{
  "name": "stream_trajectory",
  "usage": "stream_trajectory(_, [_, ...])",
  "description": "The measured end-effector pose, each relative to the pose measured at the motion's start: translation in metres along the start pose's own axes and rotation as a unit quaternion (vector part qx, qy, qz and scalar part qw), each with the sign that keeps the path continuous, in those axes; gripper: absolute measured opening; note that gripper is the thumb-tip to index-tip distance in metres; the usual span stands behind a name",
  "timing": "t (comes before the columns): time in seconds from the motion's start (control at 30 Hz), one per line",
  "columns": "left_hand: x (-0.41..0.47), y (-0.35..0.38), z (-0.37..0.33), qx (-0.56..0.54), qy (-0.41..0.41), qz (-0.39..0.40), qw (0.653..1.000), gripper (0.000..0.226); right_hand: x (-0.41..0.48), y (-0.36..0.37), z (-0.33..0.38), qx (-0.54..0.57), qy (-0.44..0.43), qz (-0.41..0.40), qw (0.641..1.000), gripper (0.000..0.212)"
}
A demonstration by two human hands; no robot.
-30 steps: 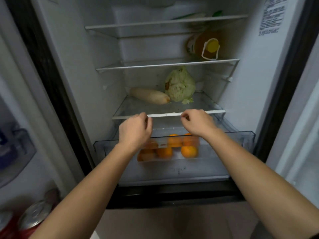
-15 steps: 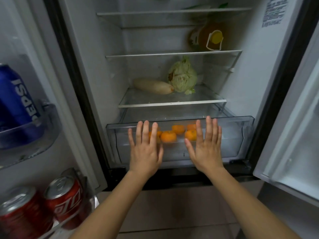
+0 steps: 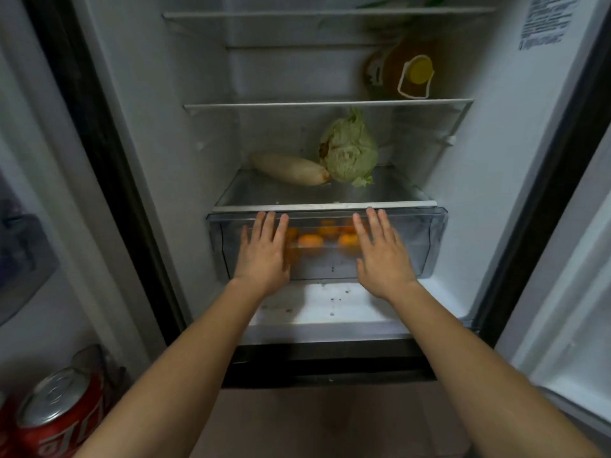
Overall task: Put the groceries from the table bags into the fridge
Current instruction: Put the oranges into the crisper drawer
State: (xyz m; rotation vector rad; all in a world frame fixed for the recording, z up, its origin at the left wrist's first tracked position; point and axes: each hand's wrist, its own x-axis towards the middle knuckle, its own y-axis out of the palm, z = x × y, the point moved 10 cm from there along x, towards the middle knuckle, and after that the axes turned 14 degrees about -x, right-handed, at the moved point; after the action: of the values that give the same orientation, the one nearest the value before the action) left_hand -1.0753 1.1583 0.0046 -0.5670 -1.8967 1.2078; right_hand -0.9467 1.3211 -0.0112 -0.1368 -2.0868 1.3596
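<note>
The fridge stands open in front of me. Its clear crisper drawer (image 3: 426, 246) sits pushed in under the lowest glass shelf (image 3: 297, 193). Several oranges (image 3: 310, 241) show through the drawer's front. My left hand (image 3: 264, 256) and my right hand (image 3: 380, 256) press flat against the drawer front, fingers straight and pointing up, holding nothing. A pale cabbage (image 3: 348, 150) and a long white radish (image 3: 287, 168) lie on the shelf above the drawer. A bottle of amber liquid with a yellow cap (image 3: 403, 74) stands on the shelf above that.
The left door's racks carry red cola cans (image 3: 56, 414) at the bottom left. The right door panel (image 3: 562, 309) stands open at the right edge. The fridge floor (image 3: 330, 305) below the drawer is white with dark specks.
My hands let go of the drawer's top rim, flattened against its front and pushed it back into the fridge. The drawer now sits under the shelf.
</note>
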Motion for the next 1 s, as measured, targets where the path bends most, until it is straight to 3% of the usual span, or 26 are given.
stream_trajectory(0.43, [0.014,0.015,0.009,-0.006,-0.031,0.046,0.998,0.103,0.017,0.016,0.003,0.028,-0.001,0.04,0.999,0.096])
stream_trajectory(0.6, [-0.002,-0.013,0.001,-0.015,-0.026,0.019,0.999,0.07,0.002,-0.009,0.002,0.065,0.014,0.05,0.996,0.07])
stream_trajectory(0.7, [-0.041,-0.026,-0.007,0.014,0.005,-0.038,0.999,0.054,-0.032,-0.023,0.012,0.086,0.029,0.037,0.995,0.061])
stream_trajectory(1.0, [-0.211,-0.032,-0.025,-0.046,0.067,-0.1,0.992,0.055,-0.163,-0.043,0.08,0.11,0.067,0.022,0.991,0.058])
